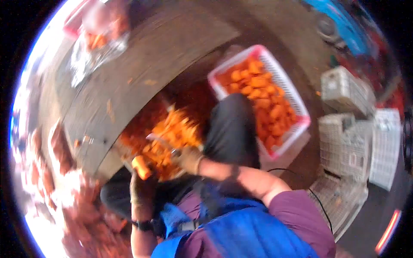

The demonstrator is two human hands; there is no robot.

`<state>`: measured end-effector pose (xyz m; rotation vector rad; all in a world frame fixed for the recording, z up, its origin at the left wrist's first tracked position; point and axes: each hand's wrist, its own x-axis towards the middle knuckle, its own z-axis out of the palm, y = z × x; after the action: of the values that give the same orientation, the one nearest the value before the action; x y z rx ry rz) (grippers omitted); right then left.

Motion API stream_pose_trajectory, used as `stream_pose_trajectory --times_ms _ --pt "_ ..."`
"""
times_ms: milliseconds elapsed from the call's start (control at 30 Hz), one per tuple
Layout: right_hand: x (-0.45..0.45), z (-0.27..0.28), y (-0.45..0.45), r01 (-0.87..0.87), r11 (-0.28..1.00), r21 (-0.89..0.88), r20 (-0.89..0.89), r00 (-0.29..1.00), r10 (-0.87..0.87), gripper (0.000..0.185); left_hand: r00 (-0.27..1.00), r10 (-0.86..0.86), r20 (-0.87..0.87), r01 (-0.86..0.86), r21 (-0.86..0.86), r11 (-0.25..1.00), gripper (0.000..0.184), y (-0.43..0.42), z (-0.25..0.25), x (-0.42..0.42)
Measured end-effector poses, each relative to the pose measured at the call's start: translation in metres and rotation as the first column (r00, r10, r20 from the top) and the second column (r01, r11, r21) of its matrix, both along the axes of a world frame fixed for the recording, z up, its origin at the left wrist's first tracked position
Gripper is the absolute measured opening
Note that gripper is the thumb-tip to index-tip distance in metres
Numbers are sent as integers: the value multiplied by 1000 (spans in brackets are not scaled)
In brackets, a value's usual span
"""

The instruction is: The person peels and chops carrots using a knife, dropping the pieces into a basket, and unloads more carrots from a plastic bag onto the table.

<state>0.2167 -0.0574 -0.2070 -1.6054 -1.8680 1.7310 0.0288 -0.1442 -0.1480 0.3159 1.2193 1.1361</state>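
My left hand (143, 185), in a brownish glove, holds an orange vegetable piece (142, 167) upright, its pale-yellow side showing. To its right, my right hand (188, 160), also gloved, is wrapped round the handle of a tool with a thin blade (158, 139) pointing left, blurred by motion. Beneath and beyond both hands lies a heap of orange peelings and pieces (176, 127) between my legs. A pink and white basket (286, 88) full of orange chunks (269, 101) stands beyond my right knee.
Reddish sacks (86, 215) lie at the lower left. Pale plastic crates (346, 90) are stacked at the right, with a black cable (320, 202) near them. Another person's blurred hand is by a clear bag (92, 56) at the upper left. A blue object (340, 21) stands upper right.
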Motion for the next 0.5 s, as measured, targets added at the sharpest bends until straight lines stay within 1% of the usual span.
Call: stream_pose_trajectory --times_ms 33,67,100,133,167,200,233,267,300,333,367,400,433,467,500 --pt "1 1 -1 84 995 45 -54 995 -81 34 971 -90 -222 108 69 992 31 4 -5 2" --pt "1 2 -1 163 983 90 -116 981 -152 34 871 -191 -453 252 79 964 32 13 -12 -3" --pt "3 4 5 160 985 71 -67 986 -155 34 707 -244 -663 372 55 927 34 21 -18 -9" --pt "6 8 12 149 988 48 -26 989 -148 33 462 -297 -835 482 -45 875 42 35 -18 -16" --pt "18 10 12 218 976 27 -165 964 -211 32 274 -284 -919 563 -86 822 48 48 -22 -16" --pt "24 12 7 284 950 129 -188 948 -258 32 65 -230 -971 619 -142 773 53 63 -20 -12" --pt "41 26 11 312 945 94 -256 925 -280 33 -132 -144 -981 649 -195 735 58 79 -18 -8" --pt "57 41 13 334 941 55 -320 898 -300 33 -107 -109 -988 686 -153 711 57 92 -25 -7" --pt "70 41 11 334 942 10 -331 891 -312 32 -82 -75 -994 721 -112 684 57 106 -32 -7" --pt "77 38 9 370 929 32 -390 860 -329 31 1 -173 -985 710 -121 693 56 123 -23 10" --pt "82 33 6 404 913 52 -445 828 -341 31 231 -295 -927 684 -62 727 54 141 -17 28" --pt "84 22 -1 438 896 71 -498 794 -349 30 449 -375 -811 624 -16 781 52 159 -10 45" --pt "80 -5 -4 370 910 185 -448 856 -257 29 741 -411 -531 509 45 859 50 178 -5 63" --pt "76 -32 -8 299 907 295 -390 905 -171 27 915 -369 -165 380 39 924 47 191 -3 78" --pt "87 -15 -6 270 940 210 -374 910 -178 26 801 -442 -404 546 189 817 45 209 -18 86"
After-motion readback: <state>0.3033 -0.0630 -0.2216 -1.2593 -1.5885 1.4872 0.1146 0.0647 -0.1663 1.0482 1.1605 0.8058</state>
